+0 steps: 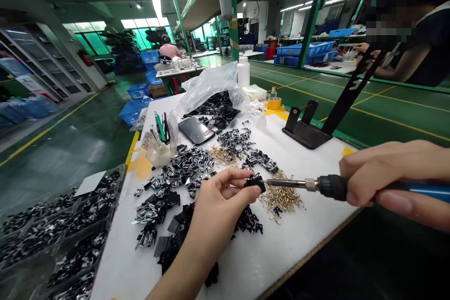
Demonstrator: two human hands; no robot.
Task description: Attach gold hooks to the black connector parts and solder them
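Note:
My left hand (pixel 220 199) pinches a small black part (pixel 255 182) between thumb and fingertips, above the white table (pixel 281 253). My right hand (pixel 390 178) is wrapped round a soldering iron (pixel 337 186) with a black grip and blue handle. Its metal tip touches the black part. Right under the tip lies a heap of small brass pins (pixel 281 197). Piles of black and silver parts (pixel 176 178) spread out left of my left hand.
A black iron stand (pixel 309 129), a phone (pixel 196 130), a plastic bag of black parts (pixel 216 103), a white bottle (pixel 243 71) and yellow tape (pixel 274 103) stand farther back. Clear trays of parts (pixel 59 234) sit at the left. Another person sits across at the right.

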